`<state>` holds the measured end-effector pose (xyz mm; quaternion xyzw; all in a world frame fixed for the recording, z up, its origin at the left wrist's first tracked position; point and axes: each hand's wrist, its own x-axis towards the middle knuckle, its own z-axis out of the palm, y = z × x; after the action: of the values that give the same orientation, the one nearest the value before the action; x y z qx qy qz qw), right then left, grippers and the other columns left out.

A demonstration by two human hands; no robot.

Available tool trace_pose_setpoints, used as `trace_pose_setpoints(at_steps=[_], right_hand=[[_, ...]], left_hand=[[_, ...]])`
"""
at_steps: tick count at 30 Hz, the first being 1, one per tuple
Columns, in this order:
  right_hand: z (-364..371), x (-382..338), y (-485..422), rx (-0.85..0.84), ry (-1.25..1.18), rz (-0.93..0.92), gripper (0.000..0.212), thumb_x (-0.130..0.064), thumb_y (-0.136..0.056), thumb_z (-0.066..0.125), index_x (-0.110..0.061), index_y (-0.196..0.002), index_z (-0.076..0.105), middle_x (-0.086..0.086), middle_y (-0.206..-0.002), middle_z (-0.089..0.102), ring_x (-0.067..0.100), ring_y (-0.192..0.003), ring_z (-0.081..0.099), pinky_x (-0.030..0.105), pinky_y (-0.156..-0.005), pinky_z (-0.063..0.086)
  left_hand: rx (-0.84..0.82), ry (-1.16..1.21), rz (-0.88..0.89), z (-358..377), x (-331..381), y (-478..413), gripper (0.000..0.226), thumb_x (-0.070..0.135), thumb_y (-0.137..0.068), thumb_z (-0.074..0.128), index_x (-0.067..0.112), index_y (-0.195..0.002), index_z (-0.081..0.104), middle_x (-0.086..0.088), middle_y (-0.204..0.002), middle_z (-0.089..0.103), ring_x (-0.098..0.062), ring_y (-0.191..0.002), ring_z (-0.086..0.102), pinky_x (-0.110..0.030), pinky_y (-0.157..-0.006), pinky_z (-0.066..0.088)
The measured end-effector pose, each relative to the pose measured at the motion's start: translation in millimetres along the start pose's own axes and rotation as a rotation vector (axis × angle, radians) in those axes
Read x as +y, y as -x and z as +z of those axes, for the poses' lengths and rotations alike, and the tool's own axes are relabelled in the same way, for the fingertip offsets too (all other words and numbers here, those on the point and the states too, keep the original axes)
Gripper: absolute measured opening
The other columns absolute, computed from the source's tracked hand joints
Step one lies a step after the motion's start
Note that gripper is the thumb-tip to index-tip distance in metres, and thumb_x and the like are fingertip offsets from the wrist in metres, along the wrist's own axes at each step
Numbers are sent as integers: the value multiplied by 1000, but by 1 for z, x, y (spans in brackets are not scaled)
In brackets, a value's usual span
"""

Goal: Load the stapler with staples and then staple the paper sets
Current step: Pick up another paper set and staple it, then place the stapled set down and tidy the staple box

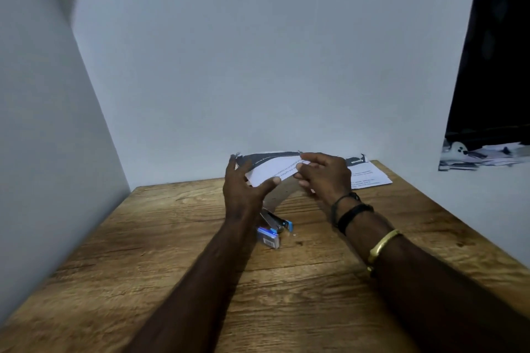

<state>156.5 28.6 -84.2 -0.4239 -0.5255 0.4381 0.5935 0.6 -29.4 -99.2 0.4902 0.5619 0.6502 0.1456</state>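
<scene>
Walls (258, 51), plain and pale, met behind a wood-grain table (172, 252). Both hands, left (243, 189) and right (324, 175), held a paper set (272, 169) with fingers clamped, above the stapler (275, 222) and staple box (268, 238); more papers (370, 176) lay behind.

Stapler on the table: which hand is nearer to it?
Left. The left hand holds the paper just above and beyond the stapler; the right hand grips the paper farther off to the right.

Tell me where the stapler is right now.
In the head view the stapler lies on the wooden table near its middle, just below the left hand and touching a small blue staple box.
</scene>
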Motion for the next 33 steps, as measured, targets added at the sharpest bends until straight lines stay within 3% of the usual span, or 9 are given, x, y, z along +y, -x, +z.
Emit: trace_pose_setpoints(at_steps=[2, 6, 10, 13, 18, 23, 27, 29, 33], right_hand=[[-16, -2, -6, 29, 13, -30, 20, -8, -82, 79, -19, -99, 78, 6, -79, 78, 11, -65, 76, 24, -57, 59], [-45, 0, -20, 88, 79, -47, 25, -8, -84, 78, -15, -108, 77, 6, -83, 78, 11, -69, 77, 26, -62, 63], [-68, 10, -34, 174, 107, -35, 25, -9, -84, 78, -18, -106, 77, 3, -84, 79, 12, -69, 77, 30, -64, 65], [-80, 20, -44, 219, 148, 21, 25, -9, -83, 78, -17, -106, 77, 4, -86, 77, 13, -65, 77, 31, -60, 64], [-90, 34, -56, 220, 296, 196, 21, -9, -80, 80, -14, -100, 77, 8, -76, 77, 16, -56, 75, 32, -55, 63], [-91, 35, -67, 158, 443, 250, 9, -15, -82, 80, -12, -90, 76, 1, -58, 74, 13, -48, 72, 25, -50, 60], [-89, 36, -70, 117, 665, 245, 17, -24, -84, 72, -13, -71, 74, -4, -47, 69, 5, -36, 63, 15, -44, 46], [-88, 38, -72, 77, 791, 235, 18, -23, -79, 67, -11, -67, 73, -2, -53, 72, 9, -48, 69, 18, -51, 48], [-85, 39, -72, 53, 984, 161, 22, -24, -79, 62, -14, -95, 73, 6, -103, 74, 28, -100, 68, 28, -73, 50]], left_hand=[[-63, -87, 39, 15, 2, -2, 90, 29, -67, 93, 7, -144, 52, 15, -149, 48, 11, -117, 51, -10, -91, 45], [-193, -273, 80, 48, 9, -10, 81, 38, -71, 90, 10, -140, 58, -7, -153, 47, -20, -140, 43, -26, -107, 36], [-322, -375, 100, 79, 13, -21, 67, 35, -76, 86, 8, -132, 63, -11, -145, 52, -25, -135, 47, -16, -92, 29], [-402, -448, 106, 100, 11, -29, 58, 32, -78, 85, 4, -125, 65, -15, -133, 57, -29, -124, 52, -19, -81, 29], [-527, -566, 72, 121, -1, -29, 49, 34, -80, 82, 8, -119, 66, -11, -124, 65, -30, -117, 59, -35, -95, 48], [-636, -709, 65, 126, -8, -33, 58, 37, -89, 73, 18, -140, 56, -3, -148, 54, -22, -136, 48, -29, -110, 39], [-711, -810, -8, 130, -4, -38, 56, 40, -92, 67, 25, -144, 52, -2, -154, 48, -25, -141, 45, -38, -116, 38], [-750, -855, -27, 132, -5, -38, 57, 44, -93, 63, 27, -145, 49, -3, -157, 45, -27, -144, 41, -41, -118, 35], [-802, -884, -32, 130, -8, -39, 59, 52, -93, 57, 28, -147, 46, -2, -160, 41, -29, -148, 35, -44, -120, 32]])
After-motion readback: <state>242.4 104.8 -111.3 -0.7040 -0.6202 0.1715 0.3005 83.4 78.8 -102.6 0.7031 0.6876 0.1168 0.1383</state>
